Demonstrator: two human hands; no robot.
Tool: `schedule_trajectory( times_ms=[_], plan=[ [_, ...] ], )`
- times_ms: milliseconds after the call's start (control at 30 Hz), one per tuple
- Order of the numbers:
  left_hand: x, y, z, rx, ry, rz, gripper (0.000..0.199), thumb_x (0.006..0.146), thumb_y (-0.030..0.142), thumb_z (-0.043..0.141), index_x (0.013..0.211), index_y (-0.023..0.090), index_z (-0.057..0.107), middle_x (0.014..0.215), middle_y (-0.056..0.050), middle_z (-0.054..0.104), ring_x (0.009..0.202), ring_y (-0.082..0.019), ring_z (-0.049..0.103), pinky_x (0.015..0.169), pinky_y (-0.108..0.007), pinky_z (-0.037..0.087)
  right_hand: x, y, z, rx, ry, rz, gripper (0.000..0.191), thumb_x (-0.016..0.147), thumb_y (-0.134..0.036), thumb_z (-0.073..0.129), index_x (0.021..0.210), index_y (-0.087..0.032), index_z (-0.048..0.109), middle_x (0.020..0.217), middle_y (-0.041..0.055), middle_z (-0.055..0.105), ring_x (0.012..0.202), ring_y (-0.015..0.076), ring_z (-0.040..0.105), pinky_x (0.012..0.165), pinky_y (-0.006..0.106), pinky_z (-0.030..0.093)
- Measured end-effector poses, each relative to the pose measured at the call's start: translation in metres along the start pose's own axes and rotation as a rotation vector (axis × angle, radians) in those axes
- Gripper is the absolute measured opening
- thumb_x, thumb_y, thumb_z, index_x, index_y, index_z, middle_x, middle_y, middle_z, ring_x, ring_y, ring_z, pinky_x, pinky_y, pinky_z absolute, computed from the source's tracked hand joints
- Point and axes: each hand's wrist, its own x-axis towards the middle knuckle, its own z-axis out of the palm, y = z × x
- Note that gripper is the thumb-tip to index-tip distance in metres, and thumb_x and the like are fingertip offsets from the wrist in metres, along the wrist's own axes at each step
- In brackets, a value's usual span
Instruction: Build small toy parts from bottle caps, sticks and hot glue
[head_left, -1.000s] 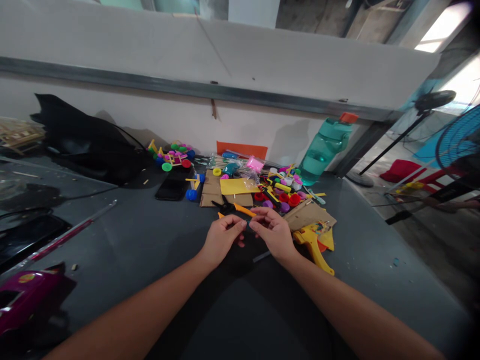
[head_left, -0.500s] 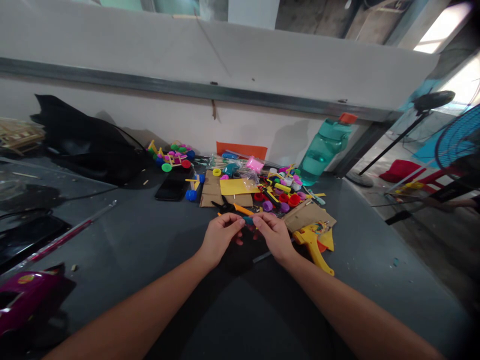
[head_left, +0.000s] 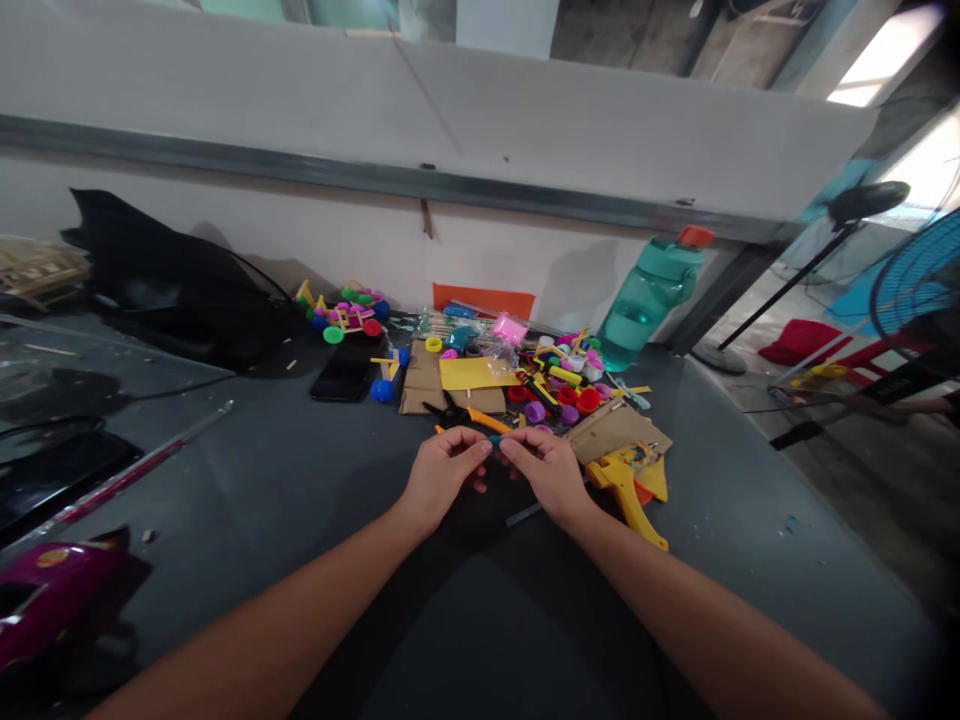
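Observation:
Between my hands is a small teal piece (head_left: 495, 440), mostly hidden by the fingers, so its kind does not show. My left hand (head_left: 444, 470) pinches it from the left with thumb and forefinger. From the other side my right hand (head_left: 546, 470) pinches it in the same way. Just beyond the fingers lie pliers (head_left: 480, 416) with orange handles and dark jaws. A yellow glue gun (head_left: 624, 490) rests to the right of my right hand. Purple and red bottle caps (head_left: 589, 400) are heaped behind it.
A teal water bottle (head_left: 641, 300) stands at the back right. Cardboard (head_left: 421, 375) with yellow paper (head_left: 476, 373) lies beyond the pliers. A black phone (head_left: 341, 373) and a small blue-wheeled model (head_left: 384, 388) are left of it. A black bag (head_left: 172, 290) sits further left.
The teal piece has turned slightly between my fingertips and less of it shows. My hands have stayed nearly in place, and the other things have not moved.

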Motion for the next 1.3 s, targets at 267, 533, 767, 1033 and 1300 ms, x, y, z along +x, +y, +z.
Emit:
schedule_trajectory(
  times_ms=[267, 533, 767, 1033, 1300],
  plan=[
    [0.0004, 0.0, 0.0003, 0.017, 0.005, 0.002, 0.023, 0.069, 0.033, 0.066, 0.078, 0.013, 0.061, 0.057, 0.003, 0.053, 0.049, -0.008, 0.049, 0.044, -0.021, 0.049, 0.0007, 0.0025, -0.0003, -0.006, 0.003, -0.006, 0.021, 0.073, -0.037, 0.061, 0.077, -0.017, 0.066, 0.062, 0.0, 0.06, 0.053, 0.0113, 0.052, 0.048, 0.022, 0.044],
    [0.0002, -0.001, 0.0003, 0.02, 0.008, 0.021, 0.024, 0.068, 0.034, 0.067, 0.079, 0.014, 0.062, 0.058, 0.003, 0.054, 0.05, -0.009, 0.05, 0.044, -0.023, 0.05, 0.001, 0.0045, 0.0, -0.044, 0.027, 0.0, 0.021, 0.071, -0.037, 0.064, 0.08, -0.018, 0.067, 0.066, 0.001, 0.062, 0.053, 0.0115, 0.053, 0.048, 0.023, 0.044],
    [-0.0003, -0.0003, -0.0005, 0.023, -0.023, 0.024, 0.025, 0.07, 0.034, 0.065, 0.08, 0.012, 0.063, 0.055, 0.003, 0.053, 0.049, -0.009, 0.05, 0.045, -0.022, 0.049, 0.0004, 0.0043, 0.0006, -0.041, 0.023, -0.008, 0.022, 0.069, -0.035, 0.066, 0.083, -0.017, 0.067, 0.073, 0.0025, 0.065, 0.055, 0.0117, 0.054, 0.049, 0.023, 0.045],
    [-0.0004, 0.0002, -0.0002, 0.023, -0.02, 0.016, 0.024, 0.068, 0.034, 0.067, 0.079, 0.012, 0.063, 0.056, 0.002, 0.053, 0.05, -0.009, 0.05, 0.046, -0.023, 0.05, 0.0001, 0.0046, 0.0002, -0.095, 0.049, -0.028, 0.02, 0.07, -0.034, 0.064, 0.081, -0.018, 0.066, 0.074, 0.0025, 0.064, 0.056, 0.0119, 0.054, 0.05, 0.024, 0.046],
    [0.0, -0.001, -0.001, 0.074, -0.036, 0.023, 0.023, 0.072, 0.035, 0.063, 0.076, 0.012, 0.062, 0.054, 0.003, 0.052, 0.046, -0.008, 0.05, 0.045, -0.021, 0.048, 0.0006, 0.0058, 0.0002, -0.089, 0.036, -0.018, 0.02, 0.071, -0.036, 0.064, 0.079, -0.017, 0.065, 0.068, 0.0011, 0.062, 0.053, 0.011, 0.052, 0.049, 0.023, 0.044]
  ],
)
